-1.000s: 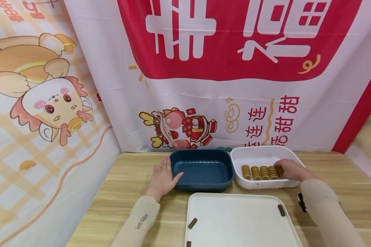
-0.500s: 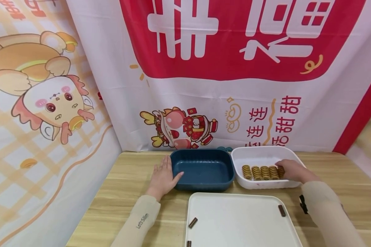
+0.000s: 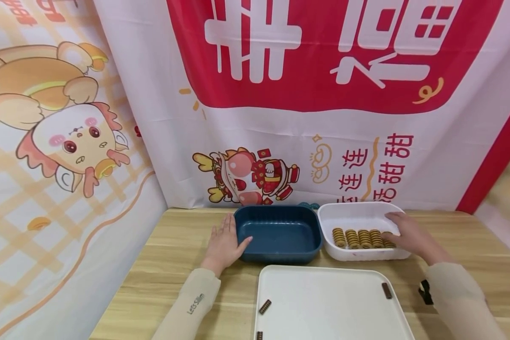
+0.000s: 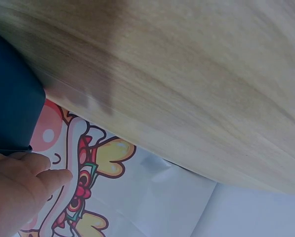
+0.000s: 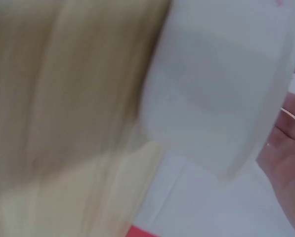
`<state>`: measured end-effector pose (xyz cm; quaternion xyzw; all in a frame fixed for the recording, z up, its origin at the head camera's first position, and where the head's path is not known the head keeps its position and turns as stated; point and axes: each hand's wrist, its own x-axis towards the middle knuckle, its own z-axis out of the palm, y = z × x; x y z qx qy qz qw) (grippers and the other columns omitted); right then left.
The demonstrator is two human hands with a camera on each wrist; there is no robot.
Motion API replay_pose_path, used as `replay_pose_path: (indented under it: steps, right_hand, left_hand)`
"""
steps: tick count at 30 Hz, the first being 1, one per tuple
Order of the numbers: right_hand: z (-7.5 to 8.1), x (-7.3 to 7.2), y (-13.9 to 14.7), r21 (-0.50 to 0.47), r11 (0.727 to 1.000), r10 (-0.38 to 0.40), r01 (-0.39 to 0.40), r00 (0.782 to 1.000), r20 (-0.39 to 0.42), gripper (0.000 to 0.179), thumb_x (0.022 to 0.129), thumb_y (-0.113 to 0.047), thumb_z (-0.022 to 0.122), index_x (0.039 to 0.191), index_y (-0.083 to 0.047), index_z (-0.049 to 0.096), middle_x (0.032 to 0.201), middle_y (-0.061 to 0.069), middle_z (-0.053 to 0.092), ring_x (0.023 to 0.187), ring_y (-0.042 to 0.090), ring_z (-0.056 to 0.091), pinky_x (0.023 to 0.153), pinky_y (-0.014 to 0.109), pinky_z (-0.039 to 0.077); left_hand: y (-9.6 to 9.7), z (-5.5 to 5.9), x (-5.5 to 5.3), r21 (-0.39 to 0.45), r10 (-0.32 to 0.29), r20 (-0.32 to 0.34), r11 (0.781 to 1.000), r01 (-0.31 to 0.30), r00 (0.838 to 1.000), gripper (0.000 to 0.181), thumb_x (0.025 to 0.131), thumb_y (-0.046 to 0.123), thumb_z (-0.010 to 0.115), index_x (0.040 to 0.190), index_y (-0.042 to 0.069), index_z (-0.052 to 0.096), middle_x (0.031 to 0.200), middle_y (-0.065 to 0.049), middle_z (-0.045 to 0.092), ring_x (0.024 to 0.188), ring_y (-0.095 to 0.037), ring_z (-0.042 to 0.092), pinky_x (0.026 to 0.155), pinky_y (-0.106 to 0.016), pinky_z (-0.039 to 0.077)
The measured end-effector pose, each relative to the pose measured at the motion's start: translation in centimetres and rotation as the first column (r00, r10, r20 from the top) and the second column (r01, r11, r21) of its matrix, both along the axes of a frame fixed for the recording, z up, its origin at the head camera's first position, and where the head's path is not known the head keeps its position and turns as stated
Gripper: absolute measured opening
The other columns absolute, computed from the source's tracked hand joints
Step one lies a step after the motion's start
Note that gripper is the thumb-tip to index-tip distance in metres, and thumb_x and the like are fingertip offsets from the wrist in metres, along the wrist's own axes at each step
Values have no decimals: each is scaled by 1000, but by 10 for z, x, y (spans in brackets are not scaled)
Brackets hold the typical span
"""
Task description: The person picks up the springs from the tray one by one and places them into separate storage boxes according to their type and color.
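The right hand (image 3: 414,237) is hanging over the right end of the white bin (image 3: 361,254), thumb and fingers standing apart, with nothing showing between them. The cookies (image 3: 364,239) are lying in that bin, toward its near side, in side-by-side rows whose long axis is running front to back, round ends facing the person. The rightmost row is sitting just beside the thumb, on its left and partly hidden; whether the two are touching cannot be told. The right hand is plainly the nearer one, lying to the right of the rows, so its thumb is pointing across their length. The left hand (image 3: 222,245) is resting well apart from them, its fingers lying straight along the left wall of the blue bin (image 3: 276,259), its thumb reaching over the rim.
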<state>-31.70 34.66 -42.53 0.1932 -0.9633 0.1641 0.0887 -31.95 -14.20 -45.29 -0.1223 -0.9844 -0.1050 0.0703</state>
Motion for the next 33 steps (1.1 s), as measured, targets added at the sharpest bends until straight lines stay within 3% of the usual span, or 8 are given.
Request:
replay_pose_path:
  steps: [4,9,15,21,25,28,33]
  right_hand:
    - [2,-2,11,-41,996,-76,80,993,90,75,94,-34,59,137,21,31,142,42,23,131,57,21,102,66,21]
    - [-5,-5,23,-48,995,-77,86,983,168,76,100,-40,44,142,17,19,148,38,7,137,53,4,103,68,10]
    - [-21,-8,26,-3,996,-93,94,988,123,70,103,-38,36,142,18,19,149,37,9,138,51,5,106,65,8]
    - [-32,4,25,-10,994,-111,113,988,110,70,102,-37,38,140,20,22,146,39,14,137,52,7,105,66,9]
    - [-38,9,26,-23,995,-94,96,993,77,67,102,-33,38,136,23,25,143,42,17,136,52,9,109,61,2]
    - [-40,9,25,-34,997,-70,72,997,43,65,102,-30,39,133,26,27,139,45,19,135,53,11,111,55,-4]
    - [-39,9,25,-58,997,-53,51,998,-20,63,101,-26,43,129,29,31,135,48,24,134,55,15,110,58,1]
  left_hand:
    - [-2,2,0,-2,10,-9,1000,-10,1000,87,95,56,45,145,-13,23,152,-26,23,141,-37,22,109,-58,21]
    - [-4,3,-1,9,16,-14,1000,-16,1000,88,94,57,44,145,-12,23,152,-26,23,140,-38,23,109,-58,21]
    - [-5,4,1,29,2,-43,1000,-1,999,86,94,54,47,143,-14,27,150,-27,27,139,-39,25,107,-59,23]
    - [-5,2,3,-9,-32,-39,999,31,999,85,95,55,44,142,-14,28,149,-27,28,139,-39,25,107,-59,24]
    - [-5,0,2,10,-45,-30,999,46,999,86,95,55,45,142,-14,29,149,-28,29,138,-39,26,107,-59,24]
    - [-6,-1,2,5,-30,3,1000,30,1000,88,94,58,44,143,-13,27,150,-26,28,139,-38,25,107,-59,23]
    - [-8,4,0,37,-12,69,999,10,998,91,94,62,39,146,-10,23,153,-24,22,141,-36,21,109,-60,19]
